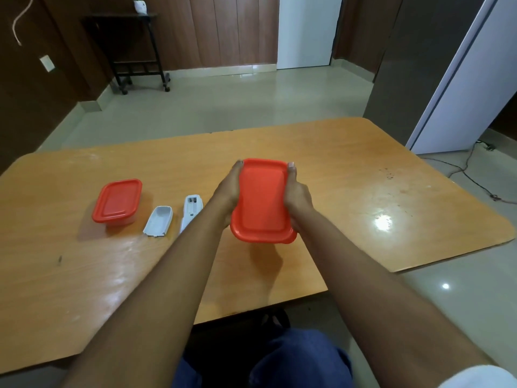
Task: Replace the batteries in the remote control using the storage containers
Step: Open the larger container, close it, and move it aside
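Both hands, left hand (228,193) and right hand (298,196), are clamped on the long sides of the lidded red container (263,201) at frame centre, its long axis running away from the person. The open remote control (191,211), its battery cover (158,221) and a 2nd red container (117,201) lie on the tabletop (363,177) at left, nearest the left hand.

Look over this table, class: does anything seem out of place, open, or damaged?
The remote control lies with its battery bay exposed; its cover sits loose beside it, near the closed container. Dark specks mark the table's far right. Both hands grip another container, tilted.
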